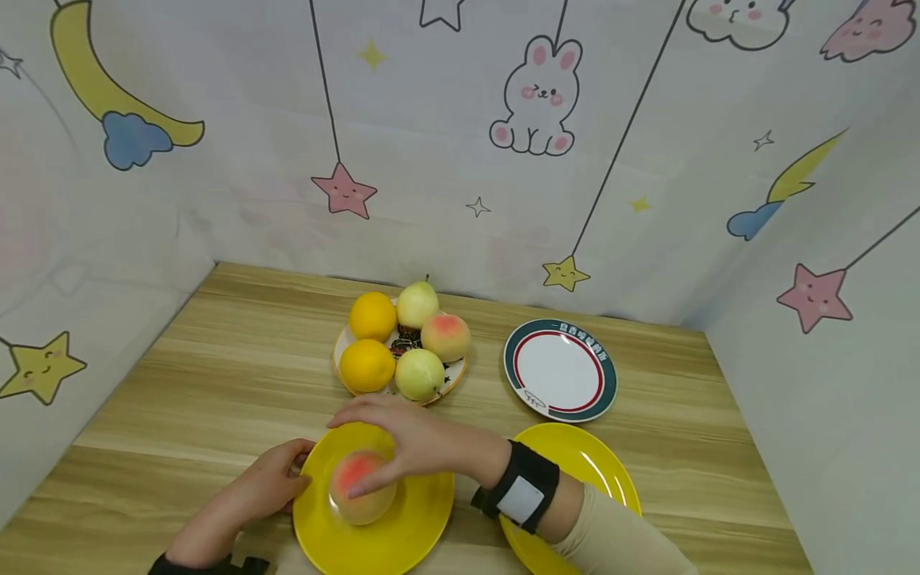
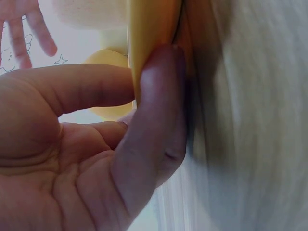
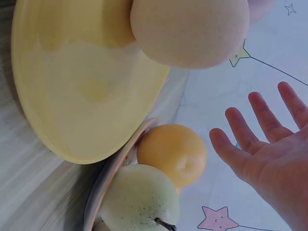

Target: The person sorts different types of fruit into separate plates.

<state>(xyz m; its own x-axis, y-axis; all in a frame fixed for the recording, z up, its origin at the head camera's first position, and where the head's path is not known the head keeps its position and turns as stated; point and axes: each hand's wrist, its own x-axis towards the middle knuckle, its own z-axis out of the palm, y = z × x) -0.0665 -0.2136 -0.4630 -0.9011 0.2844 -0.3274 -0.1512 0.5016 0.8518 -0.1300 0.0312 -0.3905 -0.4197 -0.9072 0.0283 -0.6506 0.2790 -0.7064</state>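
My left hand (image 1: 267, 481) pinches the left rim of a yellow plate (image 1: 424, 515), thumb on top and fingers beneath. In the left wrist view the plate (image 2: 151, 29) shows edge-on between thumb and fingers. A large peach (image 1: 372, 497) with a red blush sits on this plate. Above it is my right hand (image 1: 391, 435), its thumb overlapping the peach in the head view. The right wrist view shows the right hand (image 3: 269, 149) with fingers spread and straight, apart from the peach (image 3: 192, 29).
Behind, a patterned plate (image 1: 454, 375) holds two oranges (image 1: 367, 365), two pears (image 1: 420, 374) and another peach (image 1: 447, 337). A green-rimmed white plate (image 1: 561, 371) lies at the back right. Under the right forearm is a second yellow plate (image 1: 575, 451). Printed cloth walls (image 1: 446, 239) enclose the table.
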